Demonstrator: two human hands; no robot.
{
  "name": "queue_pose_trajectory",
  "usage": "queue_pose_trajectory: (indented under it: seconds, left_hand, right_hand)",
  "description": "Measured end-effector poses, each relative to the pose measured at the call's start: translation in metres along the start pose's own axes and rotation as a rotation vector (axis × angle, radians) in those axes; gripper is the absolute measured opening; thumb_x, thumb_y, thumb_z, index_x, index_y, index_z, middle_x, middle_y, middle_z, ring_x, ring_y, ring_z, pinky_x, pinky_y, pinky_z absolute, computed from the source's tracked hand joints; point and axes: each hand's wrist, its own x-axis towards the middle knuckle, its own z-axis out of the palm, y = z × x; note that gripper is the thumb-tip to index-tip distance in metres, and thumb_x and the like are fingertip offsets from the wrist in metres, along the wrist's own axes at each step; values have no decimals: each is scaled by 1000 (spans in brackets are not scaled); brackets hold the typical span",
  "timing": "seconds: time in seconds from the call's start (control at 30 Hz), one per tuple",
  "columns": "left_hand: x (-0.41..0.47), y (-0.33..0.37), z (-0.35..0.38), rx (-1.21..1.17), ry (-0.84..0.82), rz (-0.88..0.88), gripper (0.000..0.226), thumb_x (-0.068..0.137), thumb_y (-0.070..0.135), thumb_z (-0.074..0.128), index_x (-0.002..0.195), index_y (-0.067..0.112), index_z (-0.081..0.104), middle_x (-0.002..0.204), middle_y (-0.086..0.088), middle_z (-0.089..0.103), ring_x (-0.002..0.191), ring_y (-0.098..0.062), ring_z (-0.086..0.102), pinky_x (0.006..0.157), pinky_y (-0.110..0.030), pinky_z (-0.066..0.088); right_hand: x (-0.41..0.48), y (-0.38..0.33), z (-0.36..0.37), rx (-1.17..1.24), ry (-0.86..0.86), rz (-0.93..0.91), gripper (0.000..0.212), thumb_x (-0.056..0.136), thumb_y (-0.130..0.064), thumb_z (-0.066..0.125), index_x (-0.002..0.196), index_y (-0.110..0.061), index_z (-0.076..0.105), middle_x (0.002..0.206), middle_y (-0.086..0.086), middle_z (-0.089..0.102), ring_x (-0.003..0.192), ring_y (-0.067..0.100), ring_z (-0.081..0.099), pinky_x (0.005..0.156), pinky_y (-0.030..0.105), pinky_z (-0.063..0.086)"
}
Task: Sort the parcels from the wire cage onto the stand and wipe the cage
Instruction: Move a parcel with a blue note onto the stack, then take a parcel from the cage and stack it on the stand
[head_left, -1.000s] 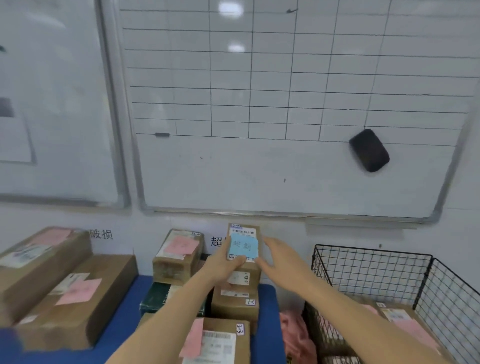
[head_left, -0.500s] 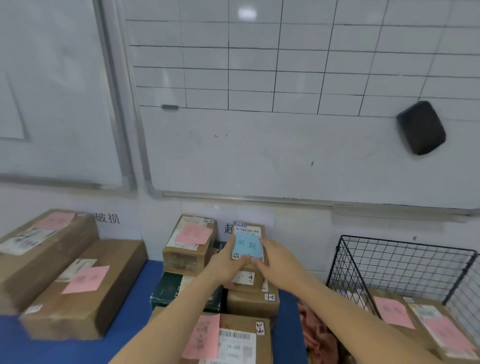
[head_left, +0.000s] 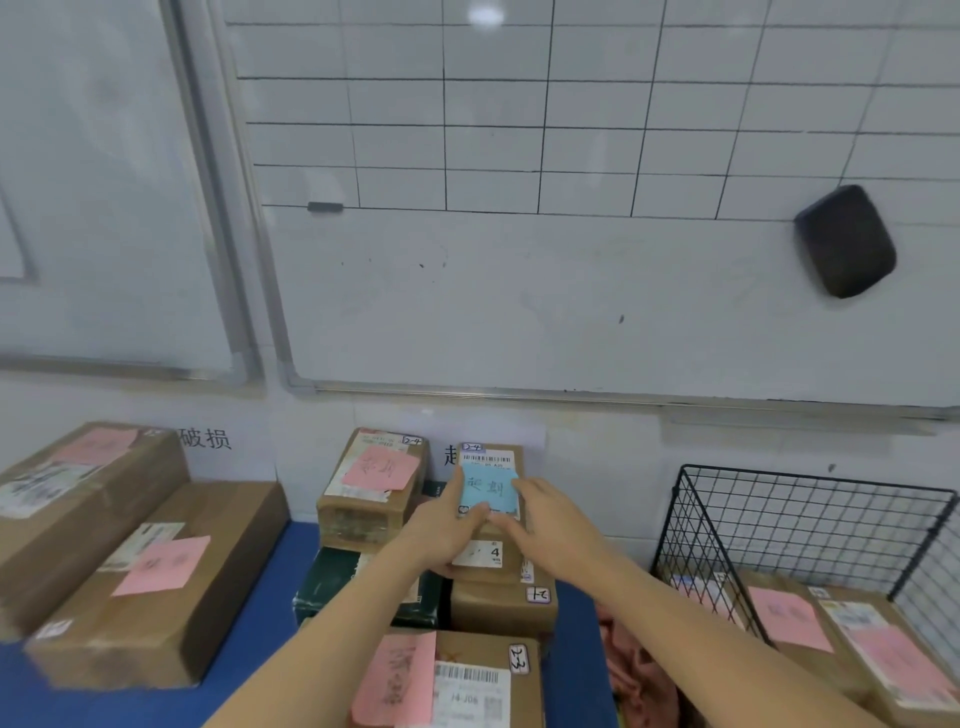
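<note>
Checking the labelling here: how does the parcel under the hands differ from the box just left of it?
The blue-note parcel carries a blue note; the pink-note parcel a pink one. The left hand and right hand are on the blue-note parcel; nothing touches the pink-note parcel. The blue-note parcel is above a brown box; the pink-note parcel sits on a dark green box. Both are brown cardboard.

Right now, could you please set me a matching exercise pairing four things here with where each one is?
Things:
1. blue-note parcel
2. black eraser
3. pink cloth
4. rightmost pink-note parcel

Places:
A. inside the wire cage
B. on the whiteboard
C. atop the middle stack, gripped by the left hand, touched by the right hand
D. between the blue stand and the cage

Pairs: 1-C, 2-B, 3-D, 4-A
</note>
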Motion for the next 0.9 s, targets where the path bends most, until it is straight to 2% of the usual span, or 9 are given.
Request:
queue_pose_trajectory:
  seconds: [0.07, 0.1, 0.2, 0.3, 0.4, 0.53, 0.63, 0.77, 0.9]
  left_hand:
    - [-6, 8, -8, 101, 23, 37, 68, 100, 45, 36, 152, 27, -4, 134, -4, 51, 91, -10, 55, 72, -24, 53]
    - [-9, 12, -13, 159, 45, 59, 67, 100, 46, 36, 153, 26, 0, 133, -5, 52, 95, -12, 56, 77, -25, 52]
    - [-17, 26, -28, 309, 116, 136, 66, 98, 48, 37, 153, 24, 10, 146, -8, 42, 127, -23, 46, 101, -34, 40]
    - [-27, 52, -27, 327, 148, 237, 65, 99, 45, 39, 153, 19, 13, 156, -7, 26, 142, -23, 27, 112, -35, 24]
    - [-30, 85, -7, 295, 123, 344, 60, 101, 37, 38, 152, 15, 17, 158, -4, 21, 144, -18, 20, 113, -27, 17]
    - [-32, 133, 39, 246, 68, 438, 56, 102, 35, 37, 151, 14, 22, 157, -2, 24, 143, -17, 23, 112, -23, 16]
    - [-34, 173, 79, 188, 12, 484, 56, 101, 37, 38, 150, 13, 23, 156, -3, 27, 142, -17, 27, 114, -27, 19]
    - [-40, 222, 138, 172, -36, 526, 57, 101, 35, 40, 150, 10, 23, 156, -5, 26, 143, -18, 25, 112, -24, 18]
    - [-40, 255, 198, 171, -63, 485, 64, 99, 37, 45, 152, 12, 17, 158, -4, 19, 145, -18, 20, 115, -29, 17]
  right_hand:
    - [-3, 0, -10, 20, 20, -7, 60, 97, -44, 48, 147, -13, 34, 145, 3, 42, 131, 15, 41, 102, 23, 38]
    - [-6, 0, -17, 26, 29, -14, 59, 97, -42, 50, 146, -13, 35, 144, 3, 43, 130, 15, 41, 101, 23, 38]
    - [-19, 3, -44, 8, 76, -27, 59, 99, -38, 49, 149, -12, 30, 148, 5, 39, 134, 18, 37, 105, 24, 30]
    - [-38, 20, -71, -44, 132, -1, 61, 98, -37, 50, 149, -10, 28, 152, 8, 35, 139, 20, 33, 111, 27, 24]
    - [-64, 46, -98, -66, 192, 44, 62, 97, -36, 53, 148, -8, 31, 150, 9, 38, 138, 20, 35, 111, 27, 24]
    - [-107, 85, -130, -83, 246, 126, 57, 98, -32, 51, 147, -9, 34, 149, 8, 40, 137, 20, 38, 111, 29, 27]
    - [-140, 121, -150, -99, 270, 184, 52, 100, -28, 47, 147, -10, 34, 150, 8, 39, 137, 19, 38, 112, 31, 29]
    - [-178, 176, -170, -117, 289, 244, 56, 98, -31, 52, 147, -10, 34, 149, 7, 41, 136, 19, 39, 112, 32, 30]
    - [-211, 236, -179, -106, 230, 268, 58, 97, -30, 53, 147, -10, 33, 150, 7, 39, 138, 18, 36, 115, 34, 29]
